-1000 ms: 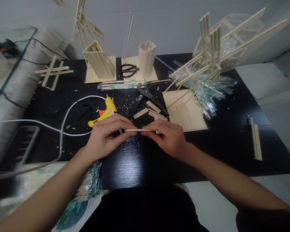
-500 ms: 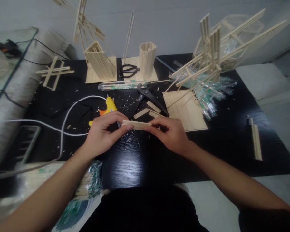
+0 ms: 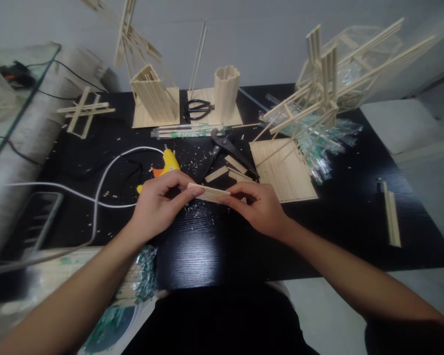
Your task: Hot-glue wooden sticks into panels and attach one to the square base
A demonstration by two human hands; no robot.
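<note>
Between my two hands is a short strip of wooden sticks laid side by side, held level above the black table. My left hand pinches its left end between thumb and fingers. The right end is gripped by my right hand in the same way. Just beyond my left hand lies a yellow glue gun with an orange trigger. Black pliers rest with handles spread beyond the strip, and short wooden pieces lie beside them, partly behind my right hand.
A flat stick panel bears a tall stick frame at right. Two stick towers, one angular and one round, stand at the back. A white cable loops at left. Wrapped sticks lie at front left.
The strip has tilted slightly in my fingers, its right end lower and its flat face showing more. My right hand has shifted slightly left. Both hands keep their hold.
</note>
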